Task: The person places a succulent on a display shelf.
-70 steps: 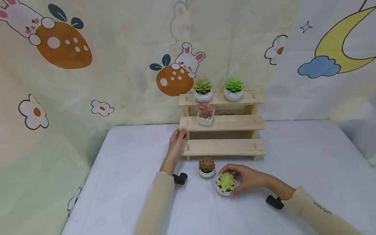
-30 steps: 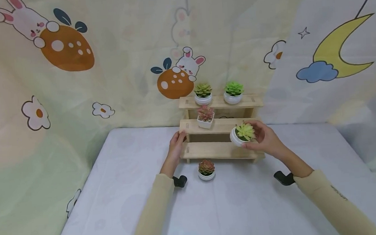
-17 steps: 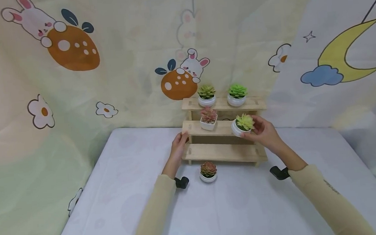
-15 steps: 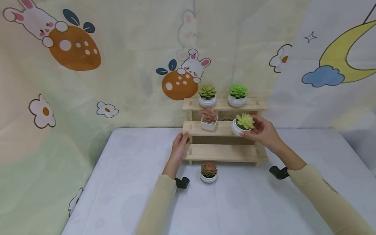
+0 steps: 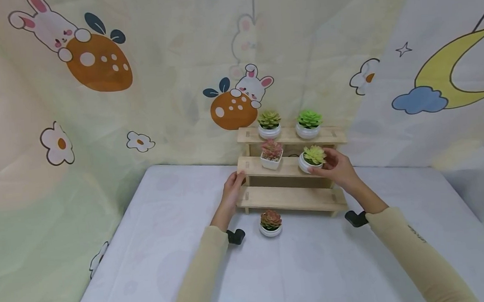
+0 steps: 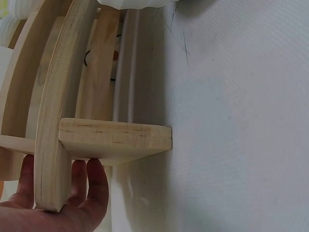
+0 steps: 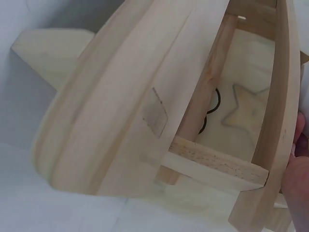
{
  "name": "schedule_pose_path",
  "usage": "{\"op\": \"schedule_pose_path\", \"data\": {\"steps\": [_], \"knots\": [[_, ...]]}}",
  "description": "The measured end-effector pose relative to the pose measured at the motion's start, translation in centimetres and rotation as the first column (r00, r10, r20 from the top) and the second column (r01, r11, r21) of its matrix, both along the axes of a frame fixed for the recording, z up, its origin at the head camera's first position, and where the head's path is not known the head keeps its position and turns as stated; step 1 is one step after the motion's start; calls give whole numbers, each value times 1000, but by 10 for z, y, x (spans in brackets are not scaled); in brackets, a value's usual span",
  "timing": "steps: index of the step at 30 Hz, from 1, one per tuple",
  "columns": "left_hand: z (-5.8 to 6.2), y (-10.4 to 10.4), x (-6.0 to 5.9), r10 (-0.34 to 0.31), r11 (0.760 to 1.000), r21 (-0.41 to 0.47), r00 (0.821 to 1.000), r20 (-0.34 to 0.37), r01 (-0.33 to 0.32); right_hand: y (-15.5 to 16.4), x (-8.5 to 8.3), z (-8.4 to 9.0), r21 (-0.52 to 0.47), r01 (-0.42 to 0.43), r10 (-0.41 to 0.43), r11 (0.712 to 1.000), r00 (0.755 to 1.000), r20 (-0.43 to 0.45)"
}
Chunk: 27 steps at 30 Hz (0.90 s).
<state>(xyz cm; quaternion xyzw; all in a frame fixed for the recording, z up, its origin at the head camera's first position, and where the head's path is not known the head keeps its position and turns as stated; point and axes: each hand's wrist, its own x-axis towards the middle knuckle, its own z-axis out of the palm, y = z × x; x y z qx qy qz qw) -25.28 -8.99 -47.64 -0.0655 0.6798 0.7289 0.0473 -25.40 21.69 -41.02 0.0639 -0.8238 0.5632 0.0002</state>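
Observation:
A three-tier wooden display stand (image 5: pixel 292 198) stands toward the back of the table. My left hand (image 5: pixel 230 195) grips the left end of its middle shelf; the left wrist view shows fingers (image 6: pixel 98 186) curled under the board. On the right part of that shelf, my right hand (image 5: pixel 339 168) holds a yellow-green potted succulent (image 5: pixel 314 156) by its round white pot, thumb in front. A pink succulent (image 5: pixel 272 152) in a square white pot sits to its left. In the right wrist view only part of the right hand (image 7: pixel 295 179) shows, beside a shelf edge.
Two green succulents, one olive (image 5: pixel 269 123) and one bright (image 5: pixel 309 122), stand on the top shelf. A reddish-brown succulent (image 5: pixel 270 221) in a round white pot stands on the white-covered table (image 5: pixel 251 281) before the stand. A cartoon-printed curtain (image 5: pixel 169 72) hangs behind.
My right hand has lifted the yellow-green succulent from the table and brought it up to the middle shelf, where its pot has tilted upright. My left hand has stayed on the stand.

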Motion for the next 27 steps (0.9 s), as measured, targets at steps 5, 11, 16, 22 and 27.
{"op": "schedule_pose_path", "data": {"steps": [5, 11, 16, 22, 27], "knots": [[-1, 4, -4, 7, 1000, -7, 1000, 0, -7, 1, 0, 4, 40, 8, -8, 999, 1000, -6], [0, 8, -5, 1, 1000, -3, 1000, 4, -1, 3, -1, 6, 54, 39, -39, 998, 999, -4], [0, 11, -4, 3, 1000, -7, 1000, 3, -3, 4, 0, 6, 70, 53, -54, 996, 998, 22], [-1, 9, -1, 4, 1000, -7, 1000, -21, -4, 2, 0, 6, 57, 38, -38, 998, 999, 11], [-3, 3, 1, 22, 1000, -12, 1000, -19, -23, -3, -4, 2, 46, 12, -12, 999, 1000, 19]]}}
